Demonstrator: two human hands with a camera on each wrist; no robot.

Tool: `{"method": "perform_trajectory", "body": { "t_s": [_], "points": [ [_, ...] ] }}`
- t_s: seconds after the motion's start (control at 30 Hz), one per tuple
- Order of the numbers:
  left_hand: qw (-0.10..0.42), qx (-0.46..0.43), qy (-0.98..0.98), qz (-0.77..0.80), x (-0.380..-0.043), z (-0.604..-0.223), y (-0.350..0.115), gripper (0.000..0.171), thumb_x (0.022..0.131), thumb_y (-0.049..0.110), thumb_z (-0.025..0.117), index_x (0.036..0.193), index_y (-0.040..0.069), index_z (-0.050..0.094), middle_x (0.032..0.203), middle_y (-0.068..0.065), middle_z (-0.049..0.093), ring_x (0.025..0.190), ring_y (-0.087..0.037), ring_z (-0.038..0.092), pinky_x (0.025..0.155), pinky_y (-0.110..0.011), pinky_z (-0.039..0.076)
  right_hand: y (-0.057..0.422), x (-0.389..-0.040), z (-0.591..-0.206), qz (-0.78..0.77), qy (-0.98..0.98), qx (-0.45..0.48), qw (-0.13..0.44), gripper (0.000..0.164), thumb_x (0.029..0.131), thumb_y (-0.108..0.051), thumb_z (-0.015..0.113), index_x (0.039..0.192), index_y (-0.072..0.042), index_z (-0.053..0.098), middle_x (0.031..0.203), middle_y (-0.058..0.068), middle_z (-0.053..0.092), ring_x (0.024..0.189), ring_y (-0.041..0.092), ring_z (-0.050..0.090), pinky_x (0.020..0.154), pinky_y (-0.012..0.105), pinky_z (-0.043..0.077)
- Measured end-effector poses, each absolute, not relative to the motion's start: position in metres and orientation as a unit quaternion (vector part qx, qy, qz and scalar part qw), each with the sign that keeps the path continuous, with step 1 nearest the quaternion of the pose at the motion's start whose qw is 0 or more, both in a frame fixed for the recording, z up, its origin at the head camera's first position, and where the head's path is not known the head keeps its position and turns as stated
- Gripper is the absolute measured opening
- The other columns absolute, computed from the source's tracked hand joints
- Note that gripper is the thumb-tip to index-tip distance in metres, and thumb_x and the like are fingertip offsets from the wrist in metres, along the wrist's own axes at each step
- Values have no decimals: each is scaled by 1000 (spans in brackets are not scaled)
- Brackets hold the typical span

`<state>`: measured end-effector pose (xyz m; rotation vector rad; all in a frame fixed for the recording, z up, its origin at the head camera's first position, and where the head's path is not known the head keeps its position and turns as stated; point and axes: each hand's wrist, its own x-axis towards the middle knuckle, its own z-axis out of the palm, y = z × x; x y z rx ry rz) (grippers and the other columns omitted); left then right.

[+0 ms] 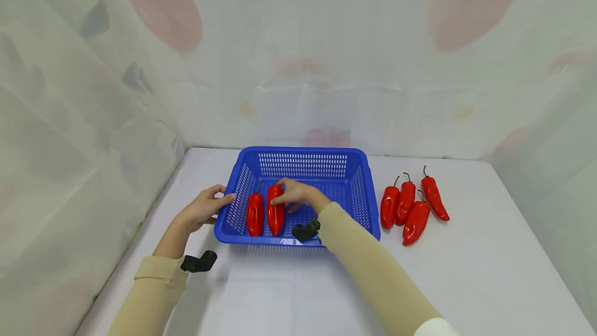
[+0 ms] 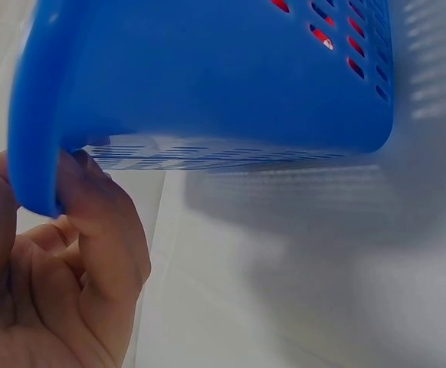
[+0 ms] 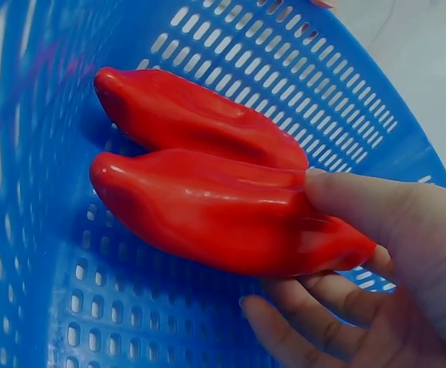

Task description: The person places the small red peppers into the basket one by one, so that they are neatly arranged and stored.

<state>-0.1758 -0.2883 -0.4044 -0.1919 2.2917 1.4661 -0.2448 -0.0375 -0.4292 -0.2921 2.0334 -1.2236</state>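
Observation:
A blue plastic basket [image 1: 302, 240] with slotted walls stands on the white table. My left hand [image 1: 203, 208] grips its left rim, fingers curled under the lip and thumb over it, as the left wrist view shows. Inside the basket, my right hand [image 3: 376, 268] holds a red chili pepper [image 3: 208, 211] near its stem end, thumb on one side and fingers on the other. A second red pepper [image 1: 255, 215] lies beside it on the left, along the basket's left wall. Both have their stems toward the back.
Several red peppers [image 1: 416, 222] lie in a loose group on the table [image 1: 494, 253], just right of the basket. Pale printed fabric [image 1: 298, 56] hangs behind the table and along both sides. Each wrist wears a small black device [image 1: 199, 262].

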Motion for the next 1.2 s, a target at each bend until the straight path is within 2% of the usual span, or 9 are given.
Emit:
{"method": "perform_trajectory", "body": {
  "t_s": [0.13,0.43,0.8,0.9,1.2],
  "points": [
    [204,-71,824,524,-175,-404,-288,43,92,36,55,116,5,39,102,-19,64,79,-23,67,70,-43,56,-40,-246,-431,-478,787,-113,373,66,83,-15,68,136,-6,29,114,16,52,87,25,58,78,41,55],
    [200,-74,825,523,-175,-403,-288,42,92,35,55,116,5,39,100,-18,64,78,-23,67,70,-42,56,-44,-248,-434,-466,794,-120,372,66,83,-12,68,136,-4,29,100,12,50,72,20,51,78,38,55],
    [207,-74,820,529,-173,-403,-287,40,92,33,54,115,5,39,100,-18,64,77,-23,66,69,-43,56,-44,-243,-430,-394,817,-172,385,62,85,-19,65,135,-5,31,76,7,49,72,20,50,80,38,54],
    [207,-73,820,528,-173,-403,-287,40,92,34,54,115,5,38,100,-18,64,77,-23,66,69,-43,56,-44,-242,-431,-393,818,-167,385,62,85,-20,65,135,-5,32,78,7,50,75,21,51,80,38,54],
    [205,-70,823,524,-173,-402,-286,41,92,34,54,116,5,38,100,-18,65,77,-23,67,69,-43,56,-46,-243,-432,-411,805,-149,401,59,86,-18,65,134,-3,34,97,13,57,83,28,63,77,37,55]
  ]
}}
